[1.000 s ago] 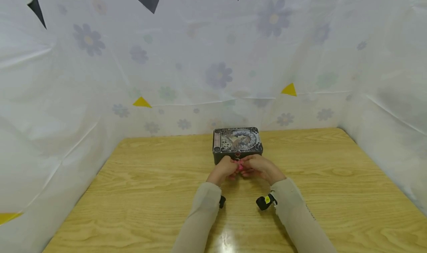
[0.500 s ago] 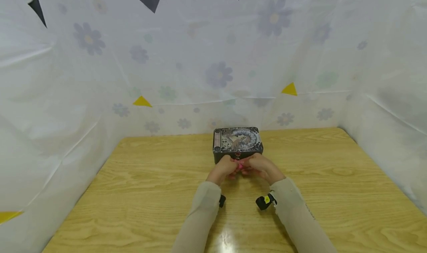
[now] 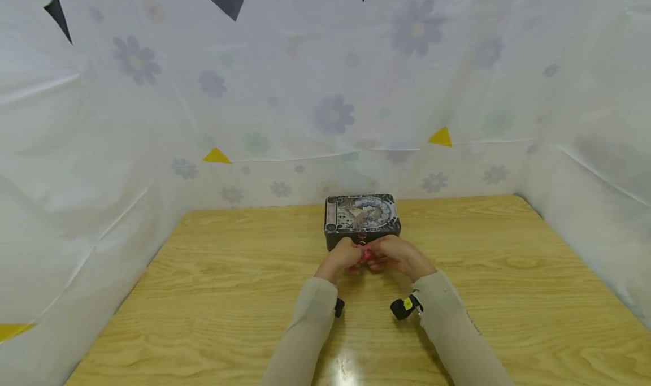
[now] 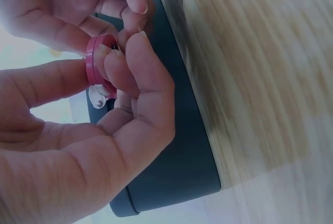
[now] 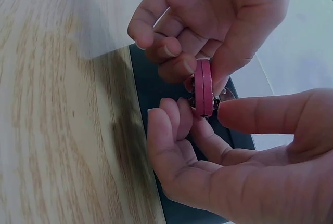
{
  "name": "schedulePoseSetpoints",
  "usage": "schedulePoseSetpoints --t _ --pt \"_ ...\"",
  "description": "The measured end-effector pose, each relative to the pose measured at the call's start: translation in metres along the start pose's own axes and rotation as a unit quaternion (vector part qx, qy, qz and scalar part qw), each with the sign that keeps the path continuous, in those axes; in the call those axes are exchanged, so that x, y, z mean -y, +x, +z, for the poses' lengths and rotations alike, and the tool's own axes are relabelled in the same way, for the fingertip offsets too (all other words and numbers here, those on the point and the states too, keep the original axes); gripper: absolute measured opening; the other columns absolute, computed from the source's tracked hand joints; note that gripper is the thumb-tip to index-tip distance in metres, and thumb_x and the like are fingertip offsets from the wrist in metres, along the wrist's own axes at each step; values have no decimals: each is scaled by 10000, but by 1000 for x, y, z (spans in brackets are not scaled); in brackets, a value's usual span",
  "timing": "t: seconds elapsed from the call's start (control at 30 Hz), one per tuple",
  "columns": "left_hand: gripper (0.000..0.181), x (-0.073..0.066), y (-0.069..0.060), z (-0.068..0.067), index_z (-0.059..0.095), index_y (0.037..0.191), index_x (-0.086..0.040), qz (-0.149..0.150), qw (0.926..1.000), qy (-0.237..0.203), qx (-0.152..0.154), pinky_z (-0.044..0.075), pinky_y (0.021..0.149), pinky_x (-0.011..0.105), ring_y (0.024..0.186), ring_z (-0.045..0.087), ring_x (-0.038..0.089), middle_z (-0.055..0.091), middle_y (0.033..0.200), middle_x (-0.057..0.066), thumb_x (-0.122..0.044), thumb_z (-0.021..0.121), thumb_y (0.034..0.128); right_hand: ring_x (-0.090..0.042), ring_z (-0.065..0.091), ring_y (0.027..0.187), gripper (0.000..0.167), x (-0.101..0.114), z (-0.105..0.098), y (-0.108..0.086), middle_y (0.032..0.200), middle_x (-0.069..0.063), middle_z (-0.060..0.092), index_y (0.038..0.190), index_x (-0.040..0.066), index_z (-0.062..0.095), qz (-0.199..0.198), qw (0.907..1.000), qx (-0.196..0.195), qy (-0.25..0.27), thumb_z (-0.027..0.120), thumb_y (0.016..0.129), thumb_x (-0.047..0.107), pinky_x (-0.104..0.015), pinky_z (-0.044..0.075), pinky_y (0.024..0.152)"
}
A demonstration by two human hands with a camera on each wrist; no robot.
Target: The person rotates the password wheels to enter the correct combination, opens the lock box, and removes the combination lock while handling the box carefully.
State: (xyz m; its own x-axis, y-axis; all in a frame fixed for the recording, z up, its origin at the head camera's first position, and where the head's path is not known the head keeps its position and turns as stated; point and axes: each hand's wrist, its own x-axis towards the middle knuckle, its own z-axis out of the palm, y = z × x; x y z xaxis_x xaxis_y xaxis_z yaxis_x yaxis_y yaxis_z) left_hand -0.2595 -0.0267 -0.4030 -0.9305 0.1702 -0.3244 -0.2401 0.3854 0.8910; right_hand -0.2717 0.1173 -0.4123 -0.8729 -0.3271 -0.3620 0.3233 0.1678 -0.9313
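Head view: pinching a glossy pink disc (image 3: pixel 368 254) in curled fingers of left hand (image 3: pixel 346 255) and right hand (image 3: pixel 399 252), at front of dark, ornately printed rectangular box (image 3: pixel 362 213) on wood-grained table (image 3: pixel 229 273).

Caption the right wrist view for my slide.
Left hand and right hand hold a pink object in front of a dark box.

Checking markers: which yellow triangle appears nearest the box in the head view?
The rightmost yellow triangle, above-right of the box; the two other yellow ones sit farther left.
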Motion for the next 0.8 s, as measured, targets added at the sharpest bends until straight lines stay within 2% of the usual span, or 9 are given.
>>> schedulePoseSetpoints --t 0.33,0.57,0.8 --pt "160 0 1 1 543 809 0 10 10000 20 20 561 675 384 586 461 162 528 727 68 -35 470 947 -144 590 728 361 -2 -1 1 843 -59 586 1296 -166 432 26 9999 96 62 410 980 8 -294 534 723" --pt "116 0 1 1 543 844 10 4 10000 -29 36 551 642 359 585 457 160 504 702 59 -13 470 931 -150 593 741 370 -2 -1 1 872 -62 600 1284 -193 434 -94 9998 47 141 428 947 -39 -292 524 727" --pt "143 1 2 0 556 797 -4 -22 10000 -42 54 528 618 336 581 450 156 505 688 47 -6 474 913 -115 596 676 323 -3 0 1 764 -25 633 1196 -216 502 -226 9993 -59 280 454 914 -66 -254 520 680"
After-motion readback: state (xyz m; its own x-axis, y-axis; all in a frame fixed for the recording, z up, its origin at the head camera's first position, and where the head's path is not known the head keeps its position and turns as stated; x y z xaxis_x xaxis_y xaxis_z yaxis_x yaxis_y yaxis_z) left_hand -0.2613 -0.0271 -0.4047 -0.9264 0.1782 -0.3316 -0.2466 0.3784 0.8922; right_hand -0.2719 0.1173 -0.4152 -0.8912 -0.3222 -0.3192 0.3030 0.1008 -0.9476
